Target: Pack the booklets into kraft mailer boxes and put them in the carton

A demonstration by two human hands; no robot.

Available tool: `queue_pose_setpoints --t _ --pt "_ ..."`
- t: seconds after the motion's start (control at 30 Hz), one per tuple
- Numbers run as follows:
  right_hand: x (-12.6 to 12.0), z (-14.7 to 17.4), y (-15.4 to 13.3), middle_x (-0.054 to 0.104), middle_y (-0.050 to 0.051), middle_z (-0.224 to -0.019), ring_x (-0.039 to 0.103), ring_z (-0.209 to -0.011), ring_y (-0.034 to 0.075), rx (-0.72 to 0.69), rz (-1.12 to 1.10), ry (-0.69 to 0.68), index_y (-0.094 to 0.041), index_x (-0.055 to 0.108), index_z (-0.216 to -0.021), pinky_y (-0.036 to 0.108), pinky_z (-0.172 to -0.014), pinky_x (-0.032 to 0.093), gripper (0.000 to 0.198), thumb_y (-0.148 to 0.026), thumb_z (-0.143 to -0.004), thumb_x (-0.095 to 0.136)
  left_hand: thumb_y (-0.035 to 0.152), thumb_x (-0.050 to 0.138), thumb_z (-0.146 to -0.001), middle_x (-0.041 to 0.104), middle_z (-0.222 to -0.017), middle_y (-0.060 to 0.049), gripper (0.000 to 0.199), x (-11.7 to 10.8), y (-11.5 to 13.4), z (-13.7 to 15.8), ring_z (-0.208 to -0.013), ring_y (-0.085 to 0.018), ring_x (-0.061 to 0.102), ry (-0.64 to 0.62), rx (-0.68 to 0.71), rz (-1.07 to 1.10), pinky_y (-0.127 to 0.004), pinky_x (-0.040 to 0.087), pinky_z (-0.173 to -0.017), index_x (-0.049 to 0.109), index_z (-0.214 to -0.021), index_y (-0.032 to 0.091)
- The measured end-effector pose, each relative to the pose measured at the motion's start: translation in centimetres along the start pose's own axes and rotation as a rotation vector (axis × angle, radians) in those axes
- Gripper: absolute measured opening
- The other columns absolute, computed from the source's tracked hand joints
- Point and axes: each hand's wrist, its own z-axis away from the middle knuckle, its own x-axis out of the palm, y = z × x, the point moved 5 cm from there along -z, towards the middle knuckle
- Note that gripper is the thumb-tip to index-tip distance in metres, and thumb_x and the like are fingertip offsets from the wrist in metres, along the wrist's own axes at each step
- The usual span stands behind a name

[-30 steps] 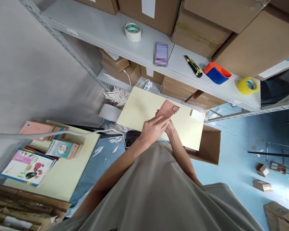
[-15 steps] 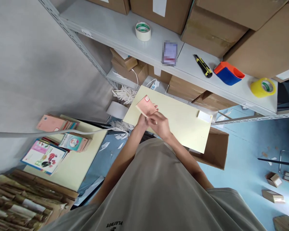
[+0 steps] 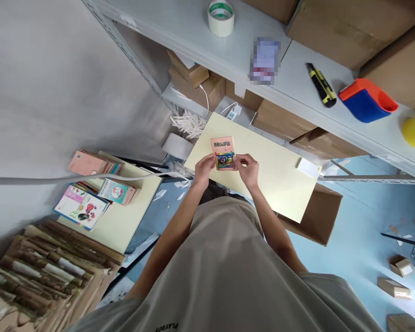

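A small pink booklet [image 3: 223,144] with dark lettering and a colourful picture faces up over the cream tabletop [image 3: 269,180]. My left hand [image 3: 203,170] pinches its left edge, fingers closed. On the opposite edge my right hand [image 3: 248,169] grips it between thumb and fingers. A white block-like item [image 3: 307,167] lies at the right end of the tabletop.
Above the table, a grey shelf [image 3: 180,27] carries a white tape roll [image 3: 221,19], a utility knife [image 3: 321,85] and an orange-blue holder [image 3: 368,100]. Books [image 3: 81,206] are stacked on a left table. A white cable [image 3: 134,177] crosses there. An open carton [image 3: 327,214] stands at right.
The booklet has turned from its plain pink side to the side with the colourful picture. My hands have moved apart to its two edges. The view has shifted slightly.
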Motion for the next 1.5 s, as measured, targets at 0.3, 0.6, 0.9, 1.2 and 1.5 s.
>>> queue_pose_setpoints --t 0.3,0.6,0.9,1.2,1.5 --pt "5.6 -4.5 10.4 0.09 0.009 -0.1 0.085 -0.097 0.03 0.406 0.094 -0.001 -0.022 0.086 -0.093 0.041 -0.094 0.067 0.026 -0.045 -0.089 0.076 0.045 0.083 -0.09 0.082 -0.118 -0.013 0.032 -2.2 -1.6 -8.7 -0.095 -0.025 0.076 0.039 0.21 -0.375 -0.036 0.061 -0.092 0.089 -0.11 0.021" --pt "10.7 -14.0 16.0 0.089 0.011 -0.102 0.083 -0.107 0.033 0.495 0.243 0.156 -0.016 0.089 -0.102 0.043 -0.095 0.068 0.035 -0.042 -0.087 0.072 0.01 0.069 -0.09 0.081 -0.126 -0.019 0.036 0.3 -4.4 -22.3 -0.11 -0.033 0.079 -0.105 0.148 -0.491 -0.044 0.059 -0.107 0.086 -0.121 0.016" --pt "16.0 -13.4 11.4 0.085 0.011 -0.1 0.079 -0.087 0.024 0.353 0.626 0.258 -0.019 0.08 -0.099 0.037 -0.087 0.066 0.021 -0.038 -0.096 0.071 0.013 0.057 -0.104 0.079 -0.145 -0.019 0.042 -10.6 -6.2 -23.3 -0.119 -0.027 0.08 0.052 0.032 -0.497 -0.036 0.065 -0.104 0.077 -0.141 0.015" --pt "35.7 -20.8 15.0 0.087 0.012 -0.107 0.083 -0.097 0.026 0.276 0.848 -0.305 -0.02 0.083 -0.104 0.036 -0.099 0.063 0.024 -0.036 -0.108 0.065 0.01 0.059 -0.094 0.085 -0.131 -0.015 0.036 -23.6 -13.7 -28.3 -0.125 -0.03 0.081 0.294 -0.457 -0.528 -0.039 0.058 -0.117 0.082 -0.12 0.018" --pt "42.4 -23.7 32.2 0.085 0.02 -0.126 0.077 -0.129 0.037 0.457 1.214 -0.687 -0.015 0.086 -0.113 0.048 -0.119 0.058 0.026 -0.02 -0.101 0.064 0.008 0.067 -0.092 0.085 -0.112 -0.015 0.015 -23.6 -24.5 -33.8 -0.121 -0.033 0.08 0.33 -0.65 -0.438 -0.047 0.058 -0.117 0.075 -0.092 0.02"
